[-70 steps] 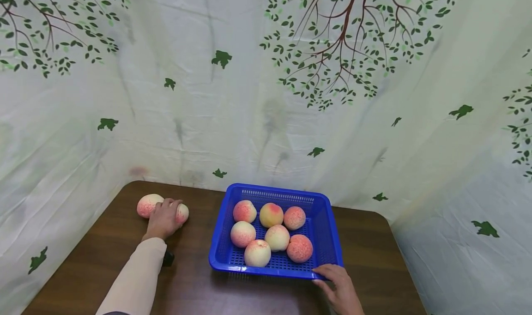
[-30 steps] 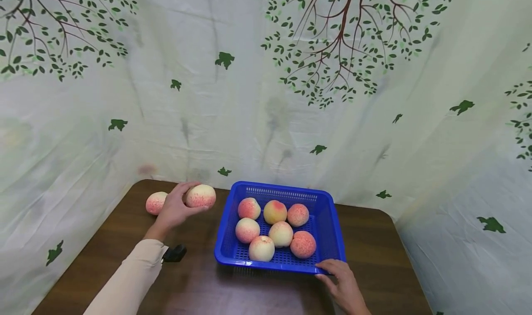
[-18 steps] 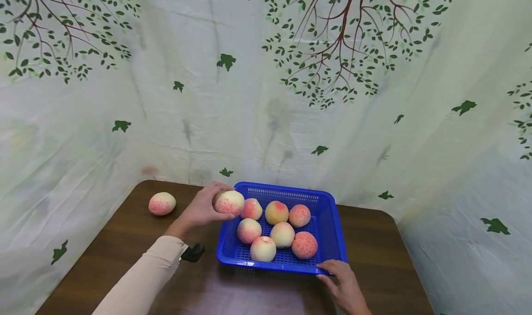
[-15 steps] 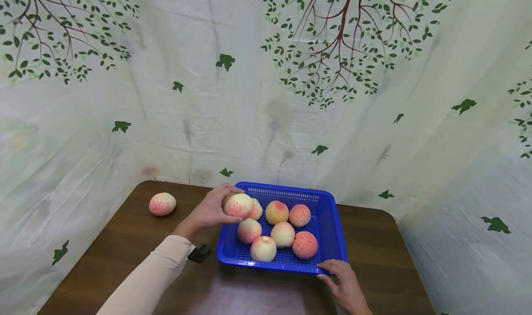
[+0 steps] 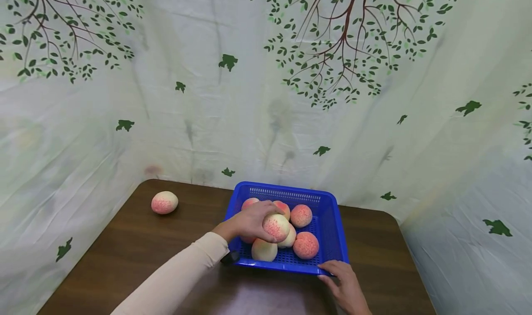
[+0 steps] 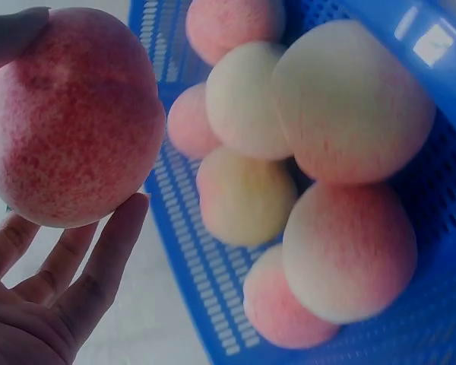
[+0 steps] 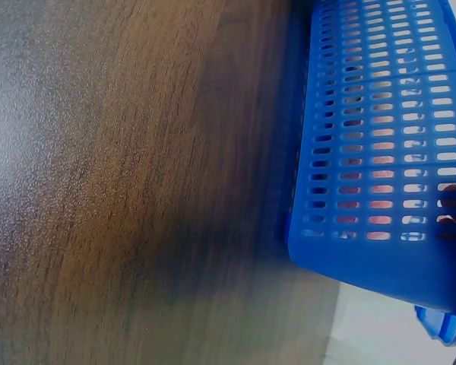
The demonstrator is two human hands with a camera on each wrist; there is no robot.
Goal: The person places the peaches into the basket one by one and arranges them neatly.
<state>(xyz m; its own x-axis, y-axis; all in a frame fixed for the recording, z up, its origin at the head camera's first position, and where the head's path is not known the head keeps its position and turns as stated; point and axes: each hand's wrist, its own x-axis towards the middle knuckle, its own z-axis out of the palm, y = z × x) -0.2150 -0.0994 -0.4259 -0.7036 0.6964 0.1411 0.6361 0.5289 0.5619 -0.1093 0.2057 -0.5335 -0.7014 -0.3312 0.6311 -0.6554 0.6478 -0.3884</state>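
Note:
In the head view my left hand grips a pale, red-speckled peach over the blue plastic basket. The left wrist view shows that peach between thumb and fingers, beside and above the fruit in the basket. Several peaches lie inside; my left hand covers part of some of them. At the basket's front right corner my right hand pinches the rim, fingers on top and thumb below. The right wrist view shows the slotted basket wall, with only a sliver of the hand.
One more peach lies on the brown wooden table, toward its back left corner. A pale fabric backdrop printed with branches and leaves encloses the table's back and sides. A black wrist camera is at my left wrist, close to the basket's front left corner.
My left hand took one of two peaches at the table's left, lifted it and carried it right, over the basket's middle. The right hand stays at the basket's corner.

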